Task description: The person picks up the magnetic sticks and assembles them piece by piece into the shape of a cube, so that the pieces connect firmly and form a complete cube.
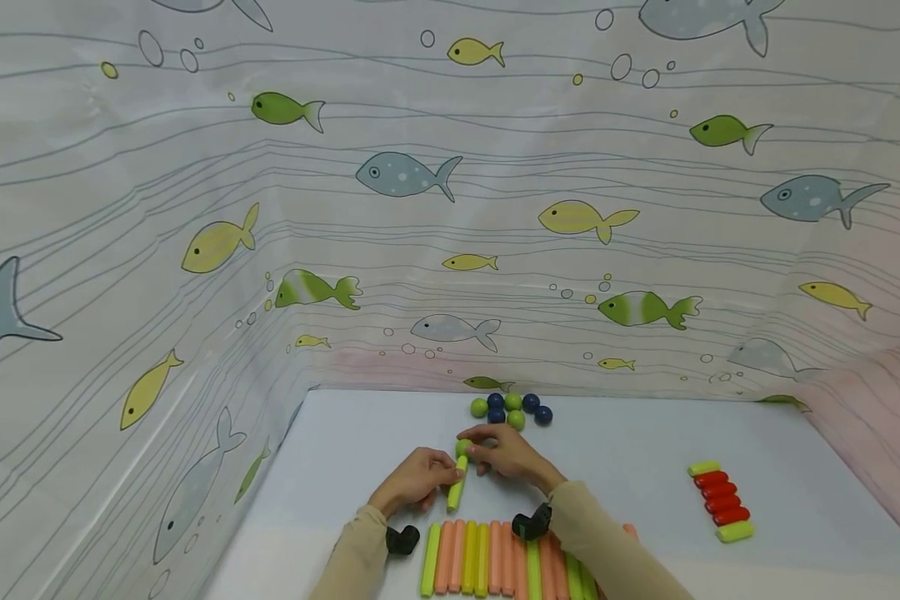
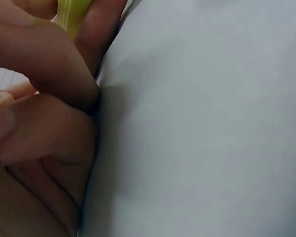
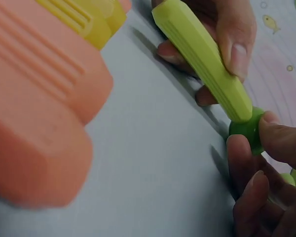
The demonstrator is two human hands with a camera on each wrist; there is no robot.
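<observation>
Lime rod (image 3: 203, 59) pinched in left hand (image 1: 418, 478), against green ball (image 3: 246, 131) pinched in right hand (image 1: 512, 452); likely light, stiff; grip mid-length.

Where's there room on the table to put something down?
Bare table lies between the right hand and the red sticks, and between the left hand and the fish-patterned sheet. It's crowded around the held green stick, the balls and the row of long sticks.
</observation>
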